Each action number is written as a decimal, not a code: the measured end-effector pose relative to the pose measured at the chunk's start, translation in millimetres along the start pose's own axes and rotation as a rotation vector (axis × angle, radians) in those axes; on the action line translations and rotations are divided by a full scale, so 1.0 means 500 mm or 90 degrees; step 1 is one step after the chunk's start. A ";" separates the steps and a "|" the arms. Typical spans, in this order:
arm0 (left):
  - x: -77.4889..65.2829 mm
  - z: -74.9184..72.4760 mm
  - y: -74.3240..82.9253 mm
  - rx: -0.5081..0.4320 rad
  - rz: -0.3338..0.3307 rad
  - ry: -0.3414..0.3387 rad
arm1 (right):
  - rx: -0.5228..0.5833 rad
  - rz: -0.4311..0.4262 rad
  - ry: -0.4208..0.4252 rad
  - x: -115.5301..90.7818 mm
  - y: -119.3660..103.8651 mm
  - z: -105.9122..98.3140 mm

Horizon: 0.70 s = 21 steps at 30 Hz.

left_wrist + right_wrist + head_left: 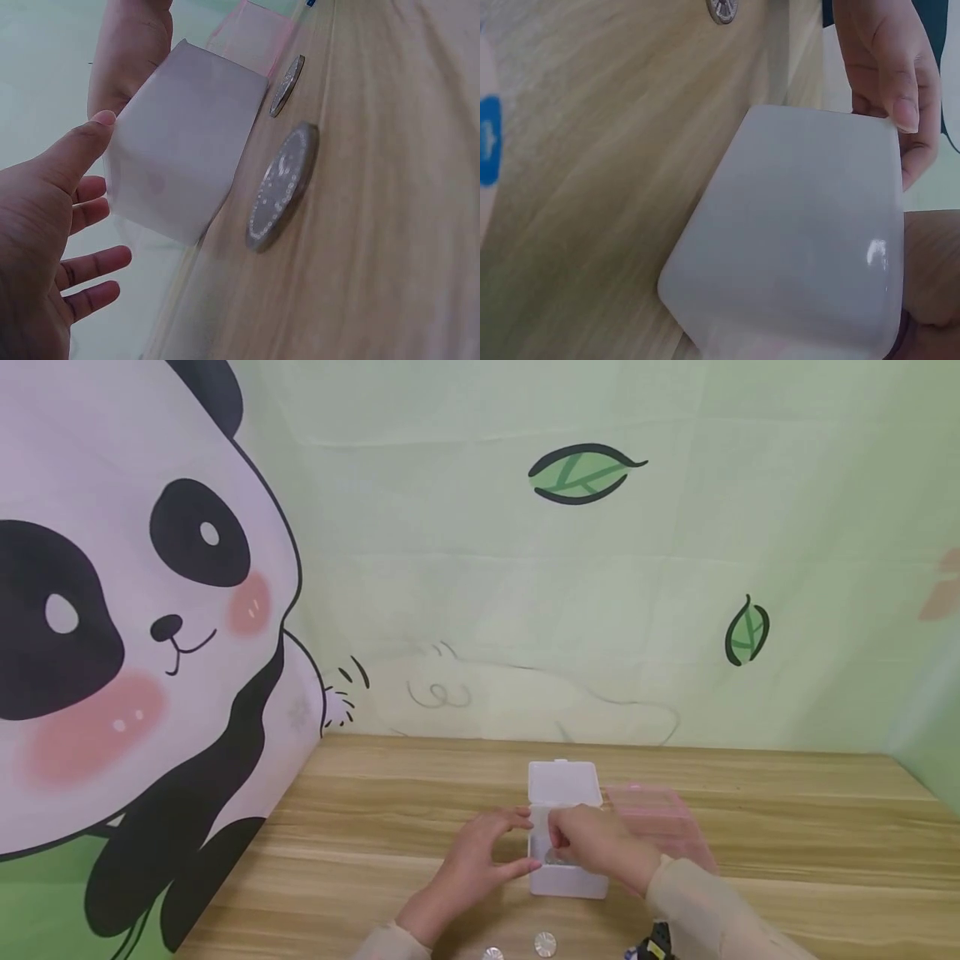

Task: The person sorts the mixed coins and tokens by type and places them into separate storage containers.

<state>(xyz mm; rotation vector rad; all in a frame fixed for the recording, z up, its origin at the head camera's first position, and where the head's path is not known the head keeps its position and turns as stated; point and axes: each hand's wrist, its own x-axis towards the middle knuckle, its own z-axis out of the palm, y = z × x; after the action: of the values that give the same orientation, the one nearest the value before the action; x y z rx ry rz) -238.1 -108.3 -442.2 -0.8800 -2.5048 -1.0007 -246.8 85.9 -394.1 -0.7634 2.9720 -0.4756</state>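
A white lidded box [567, 882] stands on the wooden table with its lid [564, 782] raised at the back. My left hand [477, 852] holds it by the left side, thumb at the near corner and fingers toward the far one. In the left wrist view that thumb lies on the rim of the box [187, 142]. My right hand [592, 837] reaches down into it with bent fingers; the fingertips are partly hidden, so I cannot tell if they pinch anything. Something small and shiny [553, 857] shows inside below them.
Two silvery coins [545, 944] lie on the table in front of the box. A translucent pink container [663, 822] is to its right, partly behind my right arm. A small dark object [656, 943] sits at the bottom edge. A panda-printed cloth [480, 568] hangs behind the table.
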 end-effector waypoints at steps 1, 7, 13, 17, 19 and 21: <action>0.000 0.001 0.000 0.000 0.001 0.001 | -0.005 0.006 -0.003 0.001 0.000 0.001; -0.001 0.002 0.000 0.000 0.003 0.004 | -0.019 0.001 0.004 0.007 0.003 0.006; -0.001 0.003 -0.001 0.003 0.014 0.008 | -0.031 -0.017 0.014 0.009 0.007 0.006; -0.001 0.004 -0.002 0.005 0.013 0.011 | -0.047 -0.021 0.019 0.010 0.008 0.008; -0.001 0.005 -0.003 0.006 0.013 0.011 | -0.053 -0.020 0.022 0.010 0.008 0.009; -0.001 0.005 -0.003 0.007 0.013 0.010 | -0.055 -0.017 0.024 0.010 0.008 0.009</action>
<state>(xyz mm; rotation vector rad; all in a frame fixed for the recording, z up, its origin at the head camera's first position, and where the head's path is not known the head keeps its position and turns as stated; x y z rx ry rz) -238.9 -107.7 -445.2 -0.8894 -2.4801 -0.9830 -252.8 85.6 -399.5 -0.8118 3.0386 -0.3694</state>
